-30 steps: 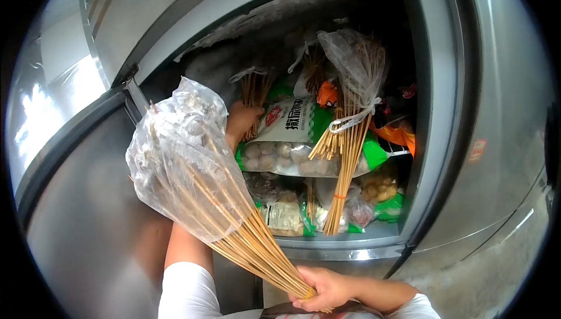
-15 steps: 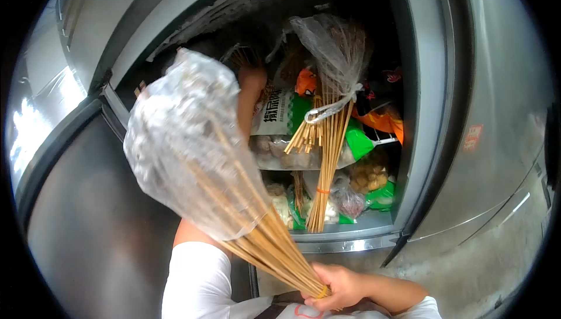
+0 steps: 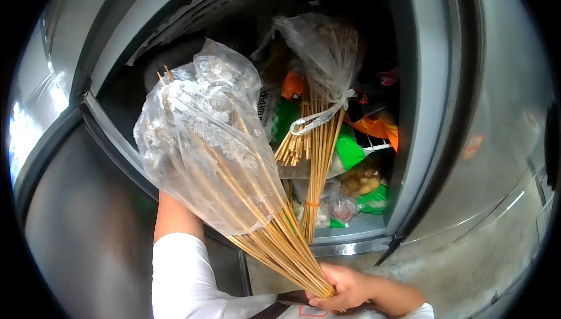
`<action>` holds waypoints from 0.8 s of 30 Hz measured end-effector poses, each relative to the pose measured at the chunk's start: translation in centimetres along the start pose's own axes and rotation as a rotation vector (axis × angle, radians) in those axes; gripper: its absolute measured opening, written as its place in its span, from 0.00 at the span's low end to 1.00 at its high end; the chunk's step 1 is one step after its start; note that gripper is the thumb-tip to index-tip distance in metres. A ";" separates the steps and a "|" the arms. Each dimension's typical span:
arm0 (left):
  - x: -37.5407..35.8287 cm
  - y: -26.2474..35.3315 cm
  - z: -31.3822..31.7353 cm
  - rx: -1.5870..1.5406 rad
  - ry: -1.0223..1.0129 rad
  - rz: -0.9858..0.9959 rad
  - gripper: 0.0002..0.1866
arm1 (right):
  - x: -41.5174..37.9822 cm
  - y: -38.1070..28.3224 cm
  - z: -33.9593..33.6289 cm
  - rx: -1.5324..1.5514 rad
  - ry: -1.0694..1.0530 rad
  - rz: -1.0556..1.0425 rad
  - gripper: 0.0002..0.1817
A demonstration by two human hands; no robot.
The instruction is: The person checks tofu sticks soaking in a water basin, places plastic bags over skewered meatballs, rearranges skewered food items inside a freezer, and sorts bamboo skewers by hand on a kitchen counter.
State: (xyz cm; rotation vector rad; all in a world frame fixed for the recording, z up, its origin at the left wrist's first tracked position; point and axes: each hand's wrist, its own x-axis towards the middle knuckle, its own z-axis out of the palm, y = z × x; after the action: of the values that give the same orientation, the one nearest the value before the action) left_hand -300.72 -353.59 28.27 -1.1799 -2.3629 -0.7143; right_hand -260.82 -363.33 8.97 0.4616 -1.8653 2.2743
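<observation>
My right hand (image 3: 345, 288) is closed around the lower ends of a thick bundle of bamboo skewers (image 3: 286, 254), bound there with a yellow band. A frosty clear plastic bag (image 3: 204, 138) covers the upper part of the skewers, and what they carry inside is hard to make out. A couple of skewer tips poke out at the bag's upper left. My left forearm (image 3: 178, 219) goes up behind this bag, which hides my left hand and its fingers. Beyond it, inside the open freezer, a second bagged skewer bundle (image 3: 318, 178) hangs over other packages, with an orange band round its sticks.
The freezer's grey front edge (image 3: 350, 238) runs below the packages. Inside lie green-and-white bags (image 3: 350, 152), a bag of round yellowish pieces (image 3: 361, 180) and an orange package (image 3: 374, 126). A dark door (image 3: 87, 219) stands open at the left; a steel panel (image 3: 497, 85) is at the right.
The held bundle's bag has shifted slightly right and turned, covering more of the freezer's contents. My left hand, visible before among the packages at the back, is now hidden behind the bag.
</observation>
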 end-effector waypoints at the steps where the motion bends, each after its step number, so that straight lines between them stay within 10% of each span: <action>1: -0.3 -0.3 -0.1 -0.036 -0.001 -0.006 0.19 | 0.1 0.1 -0.1 0.047 0.018 0.060 0.19; 11: -0.4 -3.6 -1.2 -0.444 0.005 -0.034 0.17 | 3.4 -1.5 0.6 0.280 0.110 0.087 0.22; 18: 0.3 -10.0 -4.3 -1.473 -0.084 0.034 0.16 | 7.6 -4.2 1.6 0.468 0.144 -0.056 0.19; 19: -3.1 -7.5 -7.2 -1.464 0.048 -0.279 0.18 | 8.6 -4.5 2.3 0.445 0.160 -0.075 0.18; 24: -10.0 -6.1 -9.9 -1.704 0.164 -0.236 0.31 | 15.7 -5.4 2.1 0.352 0.212 -0.191 0.16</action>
State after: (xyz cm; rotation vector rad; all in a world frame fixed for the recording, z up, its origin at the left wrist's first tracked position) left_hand -298.83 -368.80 28.91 -1.1119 -1.3489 -2.9688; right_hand -273.60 -365.33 19.65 0.4040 -1.2702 2.4141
